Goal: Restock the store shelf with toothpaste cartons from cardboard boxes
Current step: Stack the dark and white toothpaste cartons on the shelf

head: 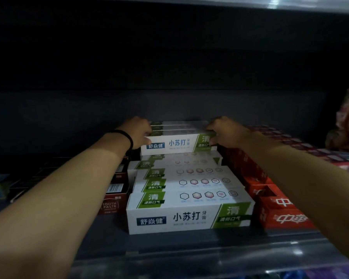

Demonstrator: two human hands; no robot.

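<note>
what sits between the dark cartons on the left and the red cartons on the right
In the head view, white-and-green cardboard toothpaste cartons fill that stretch between dark cartons and red cartons, stacked higher at the back.

1. Shelf: bare strip along the front edge and dark open height above the stock gave free passage.
2. White-green cartons: filled the centre.
3. Red cartons: walled the right.
4. Dark cartons: blocked the left.
</note>
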